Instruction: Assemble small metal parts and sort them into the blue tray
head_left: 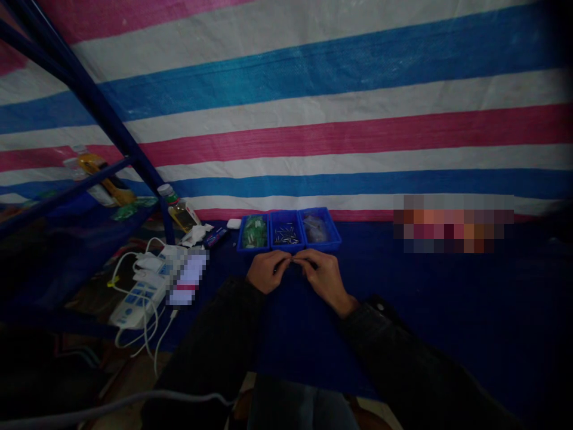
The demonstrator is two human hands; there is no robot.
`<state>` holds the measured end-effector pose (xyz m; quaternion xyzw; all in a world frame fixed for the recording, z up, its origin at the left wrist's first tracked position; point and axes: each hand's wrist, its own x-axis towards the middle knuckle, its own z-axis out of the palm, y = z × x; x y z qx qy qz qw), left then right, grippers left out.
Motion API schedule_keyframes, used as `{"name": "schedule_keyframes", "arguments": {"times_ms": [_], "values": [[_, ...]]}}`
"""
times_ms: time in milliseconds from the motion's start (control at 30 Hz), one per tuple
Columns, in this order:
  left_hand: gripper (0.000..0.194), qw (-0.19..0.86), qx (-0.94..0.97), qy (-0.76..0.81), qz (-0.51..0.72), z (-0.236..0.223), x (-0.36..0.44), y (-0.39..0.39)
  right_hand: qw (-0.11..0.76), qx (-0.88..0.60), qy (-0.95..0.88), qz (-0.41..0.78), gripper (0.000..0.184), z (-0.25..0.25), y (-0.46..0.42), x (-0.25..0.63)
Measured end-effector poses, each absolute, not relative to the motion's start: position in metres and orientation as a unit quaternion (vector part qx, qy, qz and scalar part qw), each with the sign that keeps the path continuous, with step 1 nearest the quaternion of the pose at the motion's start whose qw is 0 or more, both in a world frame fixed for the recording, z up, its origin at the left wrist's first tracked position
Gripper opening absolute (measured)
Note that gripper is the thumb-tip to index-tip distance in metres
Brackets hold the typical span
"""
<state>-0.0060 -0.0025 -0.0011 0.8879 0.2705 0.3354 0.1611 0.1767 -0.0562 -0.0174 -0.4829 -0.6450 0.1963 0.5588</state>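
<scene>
My left hand (267,270) and my right hand (323,278) meet fingertip to fingertip over the dark blue table (403,298), both pinched on a tiny part too small to make out. Just beyond them stand three small blue trays in a row. The left tray (253,233) holds green pieces, the middle tray (286,234) holds several small metal pins, and the right tray (319,229) holds pale greyish parts. Dark sleeves cover both of my forearms.
A white power strip (136,295) with plugs and cables lies at the left. Behind it a clear bottle (181,212) leans beside a blue rack post (111,119), with crumpled white paper nearby. A striped tarp (313,119) closes off the back.
</scene>
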Motion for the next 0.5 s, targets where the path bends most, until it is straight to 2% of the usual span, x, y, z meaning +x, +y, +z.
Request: {"name": "schedule_keyframes", "arguments": {"times_ms": [233, 500], "values": [[0.018, 0.113, 0.891, 0.252, 0.360, -0.0016, -0.0047, -0.0032, 0.531, -0.492, -0.667, 0.177, 0.016, -0.0141, -0.0593, 0.1762], [0.019, 0.106, 0.896, 0.231, 0.365, 0.0020, -0.0018, -0.0032, 0.484, -0.560, -0.652, 0.165, 0.048, -0.0196, -0.0520, 0.1734]]}}
